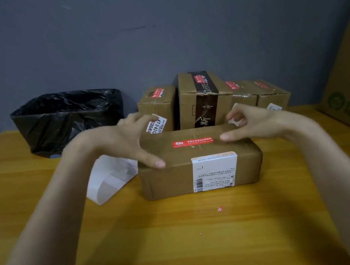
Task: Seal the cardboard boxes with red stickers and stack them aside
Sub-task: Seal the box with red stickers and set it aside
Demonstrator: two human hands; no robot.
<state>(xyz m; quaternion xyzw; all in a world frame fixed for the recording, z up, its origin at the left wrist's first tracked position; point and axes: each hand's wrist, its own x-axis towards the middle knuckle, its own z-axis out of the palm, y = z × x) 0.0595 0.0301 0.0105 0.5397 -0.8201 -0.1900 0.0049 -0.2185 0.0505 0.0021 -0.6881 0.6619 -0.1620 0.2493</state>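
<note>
Box [168, 180] nearest you: plain brown.
Sticker [192, 141] on it: red, white print.
Label [214, 171]: white, black barcode and text.
Table [189, 246]: yellow-orange wood grain.
Bag [66, 118] on your left: glossy black.
Wall [149, 20]: dull blue-grey.
Tall box [189, 97]: brown, dark band with pale characters.

You are working with bare forearms; your left hand [124, 141] and right hand [259, 125] are showing short, plain nails.
</note>
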